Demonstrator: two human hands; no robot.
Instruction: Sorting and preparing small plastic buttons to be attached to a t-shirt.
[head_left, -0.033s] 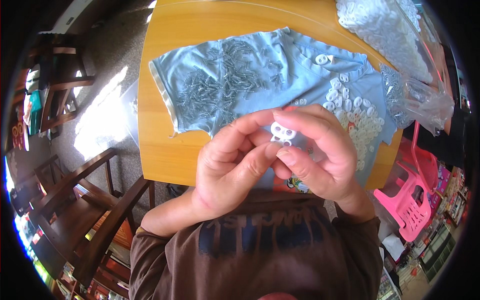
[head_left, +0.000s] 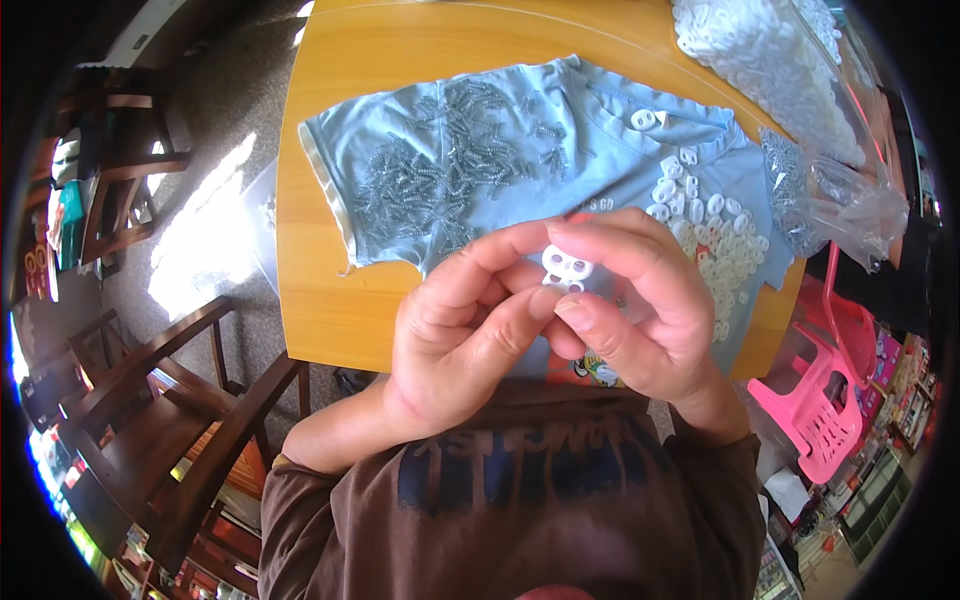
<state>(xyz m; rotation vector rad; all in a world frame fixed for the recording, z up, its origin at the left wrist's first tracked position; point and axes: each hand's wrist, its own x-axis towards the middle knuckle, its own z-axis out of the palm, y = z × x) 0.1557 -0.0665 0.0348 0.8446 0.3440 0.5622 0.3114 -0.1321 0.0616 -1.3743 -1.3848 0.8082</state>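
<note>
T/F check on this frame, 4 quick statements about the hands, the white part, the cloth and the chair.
1. Both hands hold a small white plastic piece. True: left hand and right hand pinch it together.
2. The blue shirt lies on the floor. False: it is spread on the wooden table.
3. Metal springs are heaped on the shirt. True.
4. The pink chair stands on the person's left. False: on the right.

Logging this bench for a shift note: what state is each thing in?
White two-hole clip: pinched between both hands' fingertips.
Left hand: gripping clip.
Right hand: gripping clip.
Blue cloth: spread flat on the table.
Springs: loosely piled on the cloth.
Clear bag: open.
</note>
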